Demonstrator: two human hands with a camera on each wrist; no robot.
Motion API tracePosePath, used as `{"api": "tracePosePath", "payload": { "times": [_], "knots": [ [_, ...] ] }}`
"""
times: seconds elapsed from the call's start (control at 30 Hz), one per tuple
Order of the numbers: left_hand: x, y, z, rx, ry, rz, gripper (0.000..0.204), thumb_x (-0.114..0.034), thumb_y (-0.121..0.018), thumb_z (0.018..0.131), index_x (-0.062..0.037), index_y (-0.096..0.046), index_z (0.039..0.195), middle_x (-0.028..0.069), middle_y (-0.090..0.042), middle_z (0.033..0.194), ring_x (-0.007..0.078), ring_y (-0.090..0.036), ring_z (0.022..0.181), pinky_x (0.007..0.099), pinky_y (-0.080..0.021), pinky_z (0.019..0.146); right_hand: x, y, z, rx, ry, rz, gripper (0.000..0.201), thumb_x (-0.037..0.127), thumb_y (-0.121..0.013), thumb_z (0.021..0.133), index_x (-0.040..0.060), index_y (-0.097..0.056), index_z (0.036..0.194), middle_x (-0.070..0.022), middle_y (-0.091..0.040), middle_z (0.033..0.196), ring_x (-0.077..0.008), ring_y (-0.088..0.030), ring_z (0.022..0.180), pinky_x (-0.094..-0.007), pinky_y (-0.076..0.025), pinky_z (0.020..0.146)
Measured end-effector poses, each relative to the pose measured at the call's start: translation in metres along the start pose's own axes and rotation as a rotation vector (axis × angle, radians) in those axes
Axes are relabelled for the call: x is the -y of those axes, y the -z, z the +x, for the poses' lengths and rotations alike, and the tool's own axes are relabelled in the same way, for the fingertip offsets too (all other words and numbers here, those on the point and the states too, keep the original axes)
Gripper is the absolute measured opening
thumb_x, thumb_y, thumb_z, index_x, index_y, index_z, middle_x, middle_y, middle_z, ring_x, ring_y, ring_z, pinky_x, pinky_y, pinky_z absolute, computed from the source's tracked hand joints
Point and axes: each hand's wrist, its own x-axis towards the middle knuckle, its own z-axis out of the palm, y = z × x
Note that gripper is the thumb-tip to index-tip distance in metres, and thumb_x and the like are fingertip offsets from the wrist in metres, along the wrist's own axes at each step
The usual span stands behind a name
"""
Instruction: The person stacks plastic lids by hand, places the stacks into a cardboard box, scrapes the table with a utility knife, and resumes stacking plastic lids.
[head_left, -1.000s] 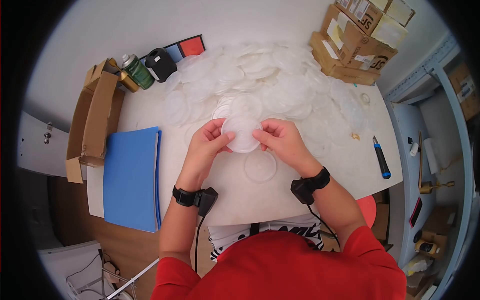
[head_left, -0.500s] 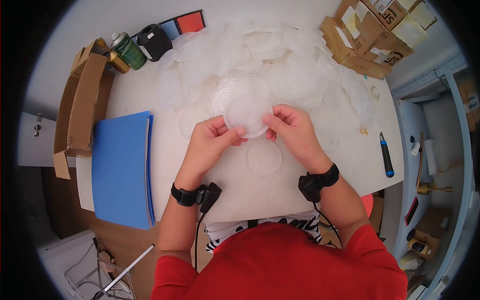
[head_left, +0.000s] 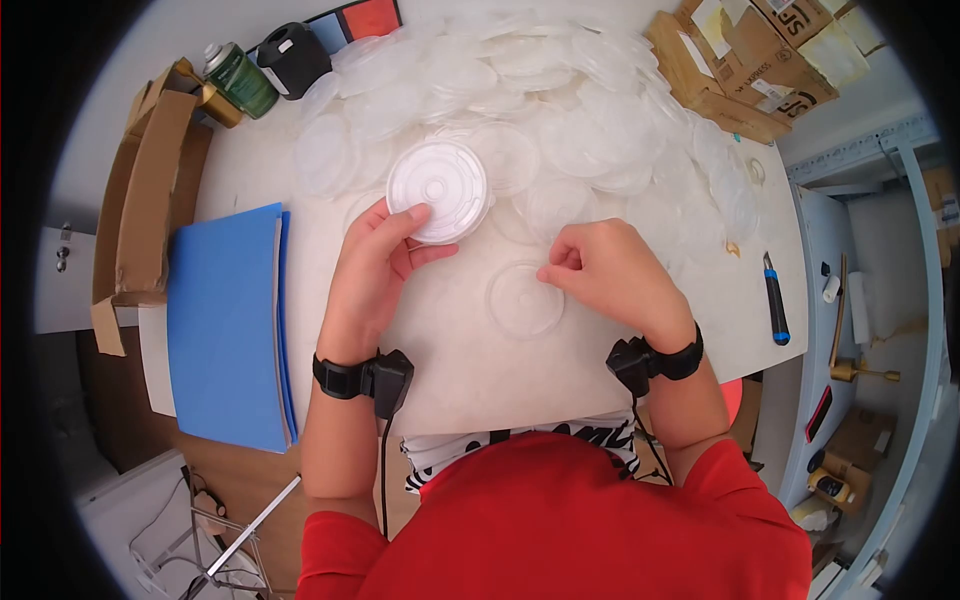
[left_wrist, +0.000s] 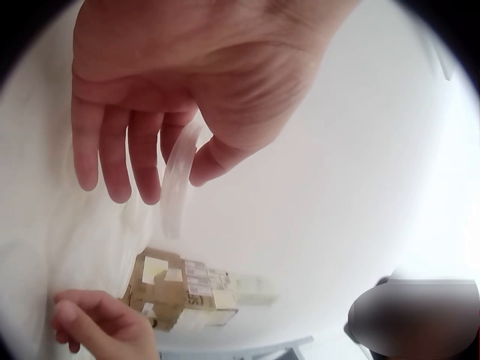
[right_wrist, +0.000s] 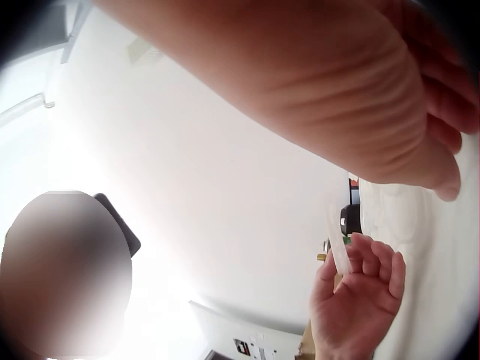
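Note:
My left hand (head_left: 375, 255) holds a small stack of round translucent plastic lids (head_left: 437, 190), its thumb on top and its fingers underneath. Seen edge-on in the left wrist view, the stack (left_wrist: 177, 180) is a thick pale band between thumb and fingers. On the table in front of me lies a single clear lid (head_left: 515, 318). My right hand (head_left: 615, 270) hovers at that lid's upper right rim with loosely bent fingers, the thumb tip overlapping the rim. No lid shows between its fingers.
A broad heap of clear lids (head_left: 590, 140) covers the back of the table. At left are a blue folder (head_left: 225, 330) and a cardboard box (head_left: 150, 200); a spray can (head_left: 240, 80) and black bottle (head_left: 293, 60) stand behind. A utility knife (head_left: 775, 300) lies at right, near stacked cartons (head_left: 740, 80).
Both hands held the lid stack together before. My right hand has let go and moved right and down to the single lid. My left hand has carried the stack left and tilted its face up.

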Motion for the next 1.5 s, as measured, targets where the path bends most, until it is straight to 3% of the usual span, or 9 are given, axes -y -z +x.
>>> {"api": "tracePosePath", "payload": {
  "times": [0.33,0.4,0.57,0.67,0.77,0.83,0.93,1.13,1.5],
  "knots": [
    [0.004,-0.005,-0.001,-0.034,-0.028,0.051,0.040,-0.018,-0.064,0.099,0.0045,-0.059,0.131,0.0134,-0.072,0.118,0.0214,-0.073,0.099,0.0342,-0.062,0.087,-0.009,-0.007,0.001,-0.032,0.113,-0.142,0.010,0.011,-0.068,0.080,0.0020,-0.072,0.078,-0.0184,-0.070,0.076,-0.0373,-0.068,0.075,-0.0456,-0.054,0.070],
    [0.003,-0.008,-0.002,-0.030,-0.030,0.067,0.035,-0.016,-0.065,0.099,0.0023,-0.064,0.129,0.0105,-0.072,0.118,0.0165,-0.070,0.104,0.0316,-0.060,0.088,-0.008,-0.010,0.002,-0.029,0.107,-0.150,0.009,0.010,-0.068,0.080,0.0021,-0.072,0.078,-0.0185,-0.070,0.076,-0.0376,-0.068,0.075,-0.0457,-0.054,0.070],
    [0.005,-0.009,-0.002,-0.054,-0.043,0.112,0.037,-0.014,-0.065,0.098,0.0038,-0.061,0.130,0.0125,-0.072,0.119,0.0190,-0.072,0.101,0.0321,-0.061,0.087,-0.006,-0.008,0.001,-0.011,0.112,-0.187,0.009,0.008,-0.066,0.079,0.0018,-0.072,0.078,-0.0191,-0.070,0.077,-0.0383,-0.068,0.075,-0.0458,-0.054,0.070],
    [0.004,-0.009,-0.002,-0.055,-0.056,0.138,0.036,-0.014,-0.065,0.098,0.0032,-0.062,0.130,0.0113,-0.072,0.119,0.0173,-0.071,0.102,0.0317,-0.060,0.087,0.001,0.002,-0.001,-0.019,0.184,-0.127,0.009,0.007,-0.065,0.079,0.0012,-0.072,0.078,-0.0183,-0.069,0.074,-0.0353,-0.068,0.072,-0.0424,-0.055,0.068],
    [0.008,-0.010,-0.002,-0.056,-0.075,0.183,0.035,-0.015,-0.066,0.099,0.0015,-0.064,0.129,0.0093,-0.072,0.118,0.0156,-0.070,0.102,0.0311,-0.059,0.087,0.010,0.010,-0.003,-0.045,0.162,0.132,0.007,0.006,-0.068,0.079,0.0005,-0.072,0.081,-0.0135,-0.068,0.071,-0.0251,-0.067,0.066,-0.0352,-0.054,0.063],
    [0.010,-0.010,-0.002,-0.055,-0.082,0.212,0.033,-0.016,-0.066,0.099,0.0005,-0.064,0.128,0.0082,-0.072,0.117,0.0148,-0.070,0.101,0.0307,-0.058,0.087,0.012,0.012,-0.004,-0.155,0.177,0.295,0.005,0.004,-0.072,0.081,-0.0003,-0.072,0.083,-0.0063,-0.067,0.070,-0.0134,-0.062,0.063,-0.0279,-0.051,0.061],
    [0.014,-0.012,-0.003,-0.013,-0.058,0.280,0.030,-0.017,-0.066,0.099,-0.0009,-0.066,0.124,0.0056,-0.073,0.113,0.0130,-0.069,0.098,0.0302,-0.056,0.085,0.011,0.010,-0.002,-0.249,0.223,0.361,0.006,0.004,-0.074,0.084,-0.0009,-0.071,0.085,-0.0025,-0.067,0.073,-0.0082,-0.059,0.064,-0.0251,-0.049,0.060],
    [0.016,-0.019,-0.007,0.047,-0.022,0.327,0.025,-0.019,-0.062,0.102,-0.0019,-0.066,0.121,0.0031,-0.073,0.106,0.0110,-0.068,0.094,0.0299,-0.056,0.085,0.007,0.007,0.001,-0.326,0.217,0.340,0.006,0.005,-0.075,0.085,-0.0005,-0.072,0.086,-0.0021,-0.067,0.071,-0.0075,-0.059,0.064,-0.0242,-0.048,0.059],
    [0.020,-0.021,-0.008,0.142,0.076,0.185,0.037,-0.027,-0.051,0.108,0.0011,-0.060,0.130,0.0091,-0.071,0.116,0.0162,-0.070,0.103,0.0337,-0.060,0.084,0.004,0.004,0.004,-0.338,0.193,0.302,0.009,0.007,-0.074,0.085,-0.0012,-0.072,0.087,-0.0048,-0.069,0.072,-0.0104,-0.061,0.064,-0.0259,-0.050,0.060]
  ]
}}
